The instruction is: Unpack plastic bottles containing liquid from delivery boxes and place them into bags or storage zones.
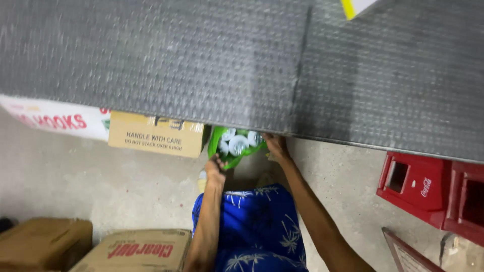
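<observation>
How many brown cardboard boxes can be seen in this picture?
3. One cardboard box lies partly under the grey shelf, left of the green pack. Two more stand on the floor at bottom left. The shelf may hide others.

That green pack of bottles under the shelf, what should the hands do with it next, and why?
Probably pull it out toward the body: both the left hand and right hand grip the green pack, which sits half hidden under the grey shelf.
</observation>
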